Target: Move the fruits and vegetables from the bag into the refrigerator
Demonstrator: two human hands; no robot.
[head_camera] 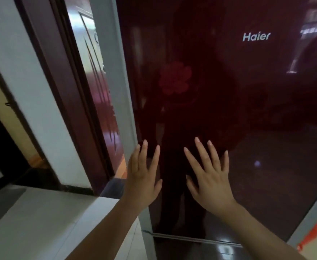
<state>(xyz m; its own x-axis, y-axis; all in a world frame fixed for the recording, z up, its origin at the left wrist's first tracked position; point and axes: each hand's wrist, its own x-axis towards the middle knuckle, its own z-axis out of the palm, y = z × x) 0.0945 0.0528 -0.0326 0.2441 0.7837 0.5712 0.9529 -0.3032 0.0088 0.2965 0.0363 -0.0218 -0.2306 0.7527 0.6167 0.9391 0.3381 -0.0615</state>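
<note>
Left hand, right hand; refrigerator closed

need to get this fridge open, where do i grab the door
Probably its left edge, hooked from the left by the left hand that hovers beside it: the refrigerator door is flat and glossy, no handle showing. The hinge side cannot be seen.

Dim indoor light. The glossy refrigerator door mirrors bright patches at two o'clock and a small glint at four o'clock. Soft blur throughout; straight edges lean at nine o'clock.
</note>
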